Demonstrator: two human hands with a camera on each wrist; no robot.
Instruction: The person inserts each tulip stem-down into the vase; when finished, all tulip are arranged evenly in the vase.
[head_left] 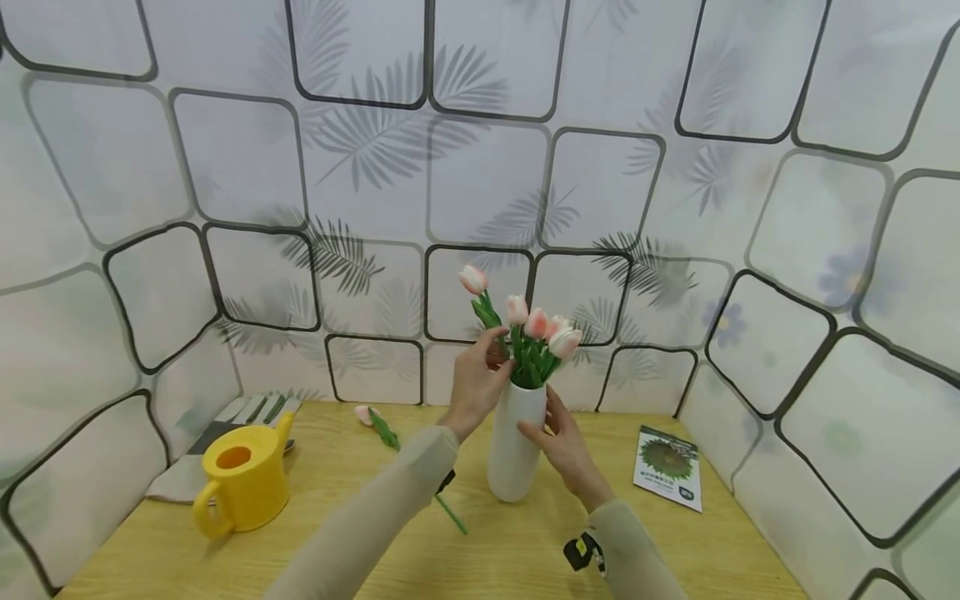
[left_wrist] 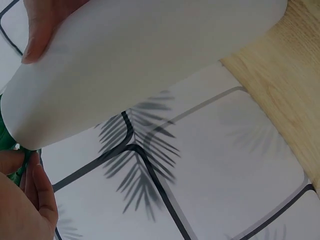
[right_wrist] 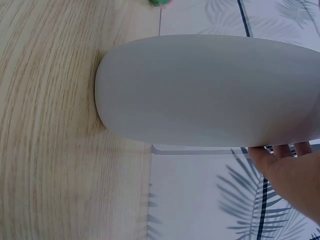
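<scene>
A tall white vase stands on the wooden table with several pink-and-white tulips in it. My left hand pinches the green stem of another tulip at the vase's mouth, its bloom leaning left above the others. In the left wrist view the fingertips touch close to the vase's rim. My right hand grips the vase's upper right side, thumb in front and fingers behind. One more tulip lies on the table to the left, partly hidden behind my left forearm.
A yellow watering can stands at the left of the table. Behind it are a grey cloth-like item and some packets. A seed packet with a sunflower picture lies at the right. Patterned fabric walls enclose the table.
</scene>
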